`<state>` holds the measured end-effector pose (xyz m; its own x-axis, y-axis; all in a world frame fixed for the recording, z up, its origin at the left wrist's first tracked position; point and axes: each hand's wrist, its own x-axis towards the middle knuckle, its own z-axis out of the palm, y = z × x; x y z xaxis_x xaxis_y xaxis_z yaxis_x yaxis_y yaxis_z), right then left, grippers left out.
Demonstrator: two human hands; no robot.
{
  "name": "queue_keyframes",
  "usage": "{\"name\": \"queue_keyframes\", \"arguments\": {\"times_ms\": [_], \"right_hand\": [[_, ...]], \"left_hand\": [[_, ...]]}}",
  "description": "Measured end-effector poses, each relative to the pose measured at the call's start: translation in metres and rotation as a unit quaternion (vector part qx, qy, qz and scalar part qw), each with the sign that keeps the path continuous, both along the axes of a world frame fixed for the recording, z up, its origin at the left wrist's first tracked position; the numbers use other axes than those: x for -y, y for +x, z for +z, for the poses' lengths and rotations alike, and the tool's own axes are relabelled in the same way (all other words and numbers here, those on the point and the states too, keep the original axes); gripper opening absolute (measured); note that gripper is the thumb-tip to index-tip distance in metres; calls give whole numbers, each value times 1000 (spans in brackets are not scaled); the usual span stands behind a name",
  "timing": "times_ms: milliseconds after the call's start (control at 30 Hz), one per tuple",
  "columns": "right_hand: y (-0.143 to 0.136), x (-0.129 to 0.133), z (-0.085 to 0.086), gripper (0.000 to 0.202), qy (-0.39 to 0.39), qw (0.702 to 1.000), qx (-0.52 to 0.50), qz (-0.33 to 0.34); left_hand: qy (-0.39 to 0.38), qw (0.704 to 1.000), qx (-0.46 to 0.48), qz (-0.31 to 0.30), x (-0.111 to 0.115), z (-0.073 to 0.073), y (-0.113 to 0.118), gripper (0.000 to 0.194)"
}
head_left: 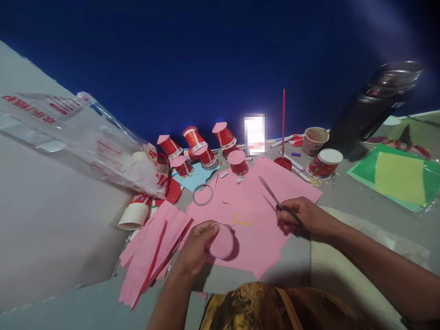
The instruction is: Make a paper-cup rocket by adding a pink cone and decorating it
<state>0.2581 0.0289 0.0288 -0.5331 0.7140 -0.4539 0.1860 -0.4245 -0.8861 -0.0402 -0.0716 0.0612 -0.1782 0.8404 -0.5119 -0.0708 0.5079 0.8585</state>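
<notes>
Between the thumb and fingers of my left hand is a pink paper circle with a purple outline round its edge. My right hand grips a pair of scissors, its blades pointing up and to the left, over the pink paper sheet. That large sheet has uneven edges and lies beneath both hands. A grey ring rests at its left edge. Just behind the sheet stands an upturned red cup with a pink top.
More red cups stand at the back. Folded pink strips and a plastic bag are on the left. Markers, a red stick, a dark flask and green sheets are on the right.
</notes>
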Motion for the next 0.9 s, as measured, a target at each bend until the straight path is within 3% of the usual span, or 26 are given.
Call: {"name": "queue_keyframes", "arguments": {"times_ms": [133,267,367,433,500,567,633,767,900], "right_hand": [[0,3,-1,46,29,995,18,97],[-2,3,3,47,38,991,52,120],[-2,2,3,47,50,988,63,133],[-2,3,2,47,57,986,66,141],[-2,3,1,48,63,985,71,147],[-2,3,0,48,74,982,79,152],[-2,3,0,48,80,981,83,155],[-1,1,-2,46,85,981,75,159],[-1,-1,-2,45,82,980,80,162]], "left_hand": [[13,993,-110,-41,7,1,-13,37],[10,975,-192,-113,6,1,-17,32],[39,951,-289,-106,-4,2,-16,26],[72,927,-361,-68,-12,3,-13,22],[106,875,-468,-70,-17,2,-8,25],[129,805,-561,-141,-18,-3,2,21],[133,765,-589,-225,-16,-10,15,11],[109,745,-607,-253,-11,-25,34,17],[92,738,-615,-261,-13,-28,37,21]]}}
